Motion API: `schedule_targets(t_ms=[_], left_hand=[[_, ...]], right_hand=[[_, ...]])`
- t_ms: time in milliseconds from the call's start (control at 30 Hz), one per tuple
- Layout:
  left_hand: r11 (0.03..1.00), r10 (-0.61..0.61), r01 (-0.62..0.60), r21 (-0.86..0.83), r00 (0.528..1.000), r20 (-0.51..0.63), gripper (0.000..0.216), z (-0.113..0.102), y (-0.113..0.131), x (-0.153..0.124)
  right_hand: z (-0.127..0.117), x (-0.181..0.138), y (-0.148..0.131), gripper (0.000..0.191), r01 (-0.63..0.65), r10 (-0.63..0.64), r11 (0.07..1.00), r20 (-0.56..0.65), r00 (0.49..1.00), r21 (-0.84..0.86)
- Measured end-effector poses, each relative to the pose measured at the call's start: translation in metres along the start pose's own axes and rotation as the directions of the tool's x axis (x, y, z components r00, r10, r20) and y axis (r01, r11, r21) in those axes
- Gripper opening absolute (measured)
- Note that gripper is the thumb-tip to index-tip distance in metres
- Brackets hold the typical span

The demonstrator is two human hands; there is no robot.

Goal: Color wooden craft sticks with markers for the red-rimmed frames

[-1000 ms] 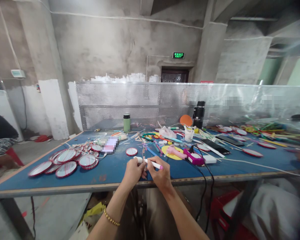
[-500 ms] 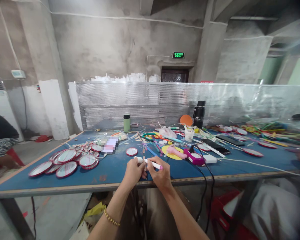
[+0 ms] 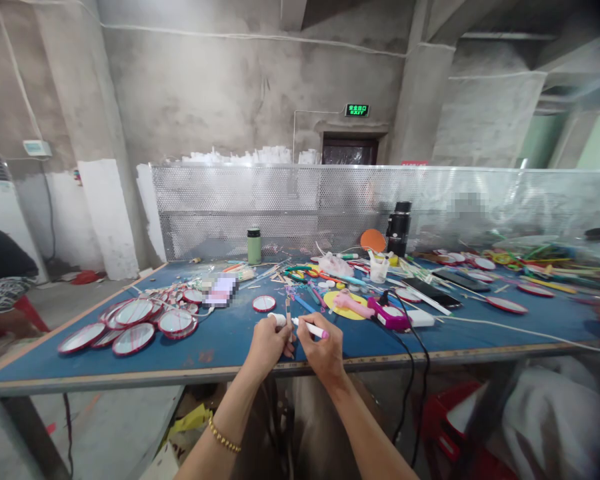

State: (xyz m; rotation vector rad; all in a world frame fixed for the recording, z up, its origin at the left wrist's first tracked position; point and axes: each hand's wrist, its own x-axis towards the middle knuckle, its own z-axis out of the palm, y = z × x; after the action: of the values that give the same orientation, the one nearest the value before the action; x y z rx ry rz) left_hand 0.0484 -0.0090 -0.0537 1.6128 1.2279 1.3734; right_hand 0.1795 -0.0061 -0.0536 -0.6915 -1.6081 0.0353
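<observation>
My left hand [image 3: 269, 345] is closed around a thin, flat, tan stick [image 3: 288, 308] that stands upright near the table's front edge. Something white [image 3: 279, 320] lies at its index finger; whether it is a wrap on the finger or a separate piece, I cannot tell. In my right hand [image 3: 325, 343] is a white marker pen [image 3: 313, 328] with a pink end, held in a writing grip. Its tip points left at the stick, with a small gap between them. A round red-rimmed mirror [image 3: 264, 304] lies flat just beyond my left hand.
Red-rimmed mirrors [image 3: 133, 339] are piled at left beside a phone [image 3: 222, 291]. A pink and purple hot glue gun [image 3: 390, 315] with a black cable lies right on a yellow disc [image 3: 337, 303]. A green bottle [image 3: 254, 247] and black thermos [image 3: 399, 230] stand behind.
My right hand has shifted slightly to the right, so the marker's tip is a little farther from the stick. My left hand has stayed nearly still.
</observation>
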Motion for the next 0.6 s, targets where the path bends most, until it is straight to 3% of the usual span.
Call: schedule_targets(t_ms=[267,433,600], left_hand=[[1.0,-0.003,0.003,-0.01,1.0,-0.011,0.028,0.0007,-0.0012,-0.0007],[0.999,-0.009,0.009,-0.035,1.0,-0.001,0.028,0.0,-0.001,-0.001],[0.975,-0.076,0.075,-0.21,0.997,0.002,0.028,-0.0032,0.0064,-0.0012]], right_hand=[[-0.001,0.0007,-0.0026,0.018,0.019,-0.019,1.0,0.033,0.999,0.006],[-0.0005,0.0011,-0.0005,0.017,0.003,-0.003,1.0,-0.024,1.0,-0.02],[-0.0019,0.0002,0.0,0.018,-0.107,0.113,0.992,-0.079,0.99,0.071]])
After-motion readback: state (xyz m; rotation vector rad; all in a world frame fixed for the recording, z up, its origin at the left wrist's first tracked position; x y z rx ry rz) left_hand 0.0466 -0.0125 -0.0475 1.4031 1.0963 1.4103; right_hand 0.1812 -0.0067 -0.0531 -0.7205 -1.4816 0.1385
